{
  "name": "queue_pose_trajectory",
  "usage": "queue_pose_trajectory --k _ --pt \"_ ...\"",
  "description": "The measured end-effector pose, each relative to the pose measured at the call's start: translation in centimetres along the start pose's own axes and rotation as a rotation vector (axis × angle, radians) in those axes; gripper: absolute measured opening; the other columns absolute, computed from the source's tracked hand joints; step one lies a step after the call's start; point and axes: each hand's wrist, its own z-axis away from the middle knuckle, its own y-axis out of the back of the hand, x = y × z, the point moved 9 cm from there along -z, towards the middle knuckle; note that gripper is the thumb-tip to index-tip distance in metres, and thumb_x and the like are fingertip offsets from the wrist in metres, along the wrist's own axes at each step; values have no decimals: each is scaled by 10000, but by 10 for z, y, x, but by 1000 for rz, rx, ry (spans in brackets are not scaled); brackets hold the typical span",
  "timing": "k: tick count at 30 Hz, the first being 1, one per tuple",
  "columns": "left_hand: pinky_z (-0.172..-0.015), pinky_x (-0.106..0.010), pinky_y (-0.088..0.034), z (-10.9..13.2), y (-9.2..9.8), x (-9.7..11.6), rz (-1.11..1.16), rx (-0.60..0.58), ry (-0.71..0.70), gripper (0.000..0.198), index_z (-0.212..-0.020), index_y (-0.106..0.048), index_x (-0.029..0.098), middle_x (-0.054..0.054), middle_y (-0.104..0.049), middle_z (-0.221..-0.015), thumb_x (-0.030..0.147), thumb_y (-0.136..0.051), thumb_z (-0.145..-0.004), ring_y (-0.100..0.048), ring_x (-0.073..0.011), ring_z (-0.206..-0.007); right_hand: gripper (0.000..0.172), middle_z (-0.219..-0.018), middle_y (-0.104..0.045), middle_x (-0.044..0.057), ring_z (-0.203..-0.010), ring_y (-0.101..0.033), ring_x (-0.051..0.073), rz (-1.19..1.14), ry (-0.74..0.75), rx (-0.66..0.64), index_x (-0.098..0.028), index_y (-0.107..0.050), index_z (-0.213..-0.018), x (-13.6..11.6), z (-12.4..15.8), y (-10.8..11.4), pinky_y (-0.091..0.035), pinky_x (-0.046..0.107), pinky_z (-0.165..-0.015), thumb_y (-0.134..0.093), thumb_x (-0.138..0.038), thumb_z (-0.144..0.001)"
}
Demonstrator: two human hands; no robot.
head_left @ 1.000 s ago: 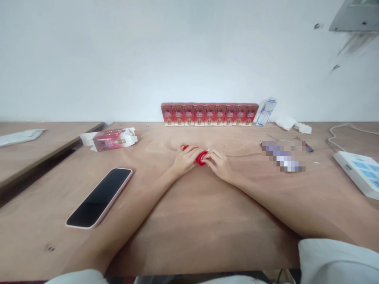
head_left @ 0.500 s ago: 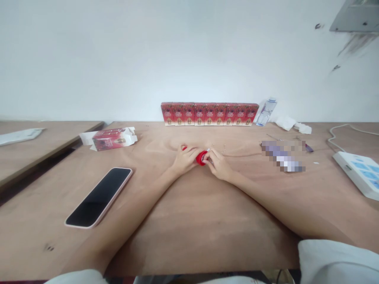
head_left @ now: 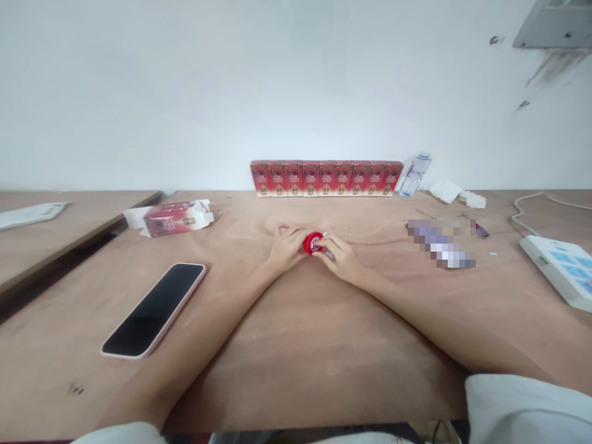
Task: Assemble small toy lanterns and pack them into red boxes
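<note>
A small red round object [head_left: 307, 245] sits between my two hands above the middle of the table, its end with a pale, silvery centre turned toward my right. My left hand [head_left: 285, 248] is closed around its body, which my fingers mostly hide. From the right, my right hand [head_left: 340, 256] reaches in with thumb and fingertips pinched at the silvery centre. Something small and pale shows by those fingertips, too small to name. Just beyond my right hand lie tiny bits [head_left: 348, 233] on the wood.
Several red printed boxes [head_left: 327, 179] stand in a row along the wall, beside a clear bottle [head_left: 415, 175]. An opened red box [head_left: 171, 218] and a phone [head_left: 155, 310] lie left. Right are crumpled tissues [head_left: 445, 191], a blurred purple packet [head_left: 439, 243] and a white device [head_left: 559, 268] with a cable.
The red object has turned so that its silvery end shows more. My right fingers have shifted slightly across that end, while my left hand stays around the body.
</note>
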Motion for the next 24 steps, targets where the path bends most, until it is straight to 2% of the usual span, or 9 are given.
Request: queue_pose_trajectory --k 6,12,17,24 --pt "-867 -387 -284 0 2 3 -4 34 -15 419 -1114 -579 178 -106 -699 -1019 506 -468 -878 -627 -222 -920 138 -868 -636 90 -838 -620 197 27 16 25 -185 -614 -940 -1 1 3 -533 343 -759 -511 -266 -896" --pt "-866 -386 -280 0 3 7 -9 32 -34 397 -1110 -575 178 -95 -705 -1016 487 -487 -878 -632 -217 -930 126 -819 -649 65 -806 -633 178 -72 -14 55 -188 -636 -877 2 0 7 -528 330 -751 -552 -281 -876" --pt "-857 -377 -274 0 7 12 -1 68 -57 371 -1096 -564 174 -80 -711 -997 470 -483 -887 -636 -203 -917 125 -778 -660 31 -760 -631 153 -243 -121 86 -195 -658 -790 13 -3 11 -512 303 -723 -639 -316 -812" --pt "-864 -385 -278 0 -1 11 3 -18 -21 348 -1107 -571 188 -90 -704 -1030 445 -469 -897 -624 -214 -939 173 -697 -638 9 -702 -607 143 -382 -272 48 -188 -649 -694 28 -3 6 -477 284 -696 -654 -330 -793"
